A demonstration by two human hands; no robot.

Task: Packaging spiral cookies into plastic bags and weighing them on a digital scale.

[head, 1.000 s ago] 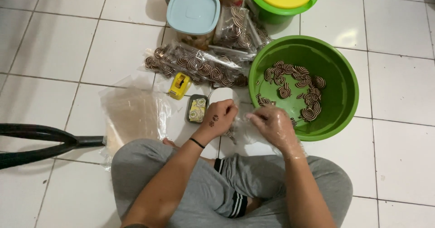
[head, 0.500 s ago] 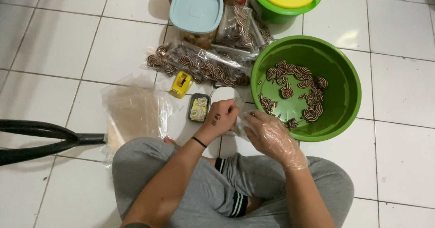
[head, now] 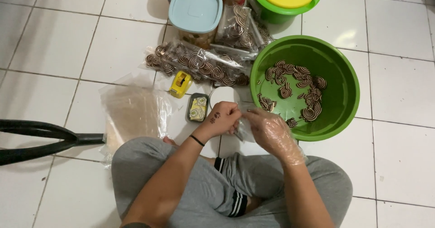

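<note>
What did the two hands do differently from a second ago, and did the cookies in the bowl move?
The right hand in a clear plastic glove slid left, closer to the bare left hand, and both now meet on a small clear plastic bag in front of the knees. The spiral brown cookies in the round green plastic bowl stayed put, as did the blue-lidded tubs.

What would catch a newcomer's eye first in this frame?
The big green basin at right, holding brown-and-white spiral cookies. Beside it, the bare left hand and the plastic-gloved right hand meet over a clear bag, above crossed legs. Packed cookie bags lie behind.
</note>
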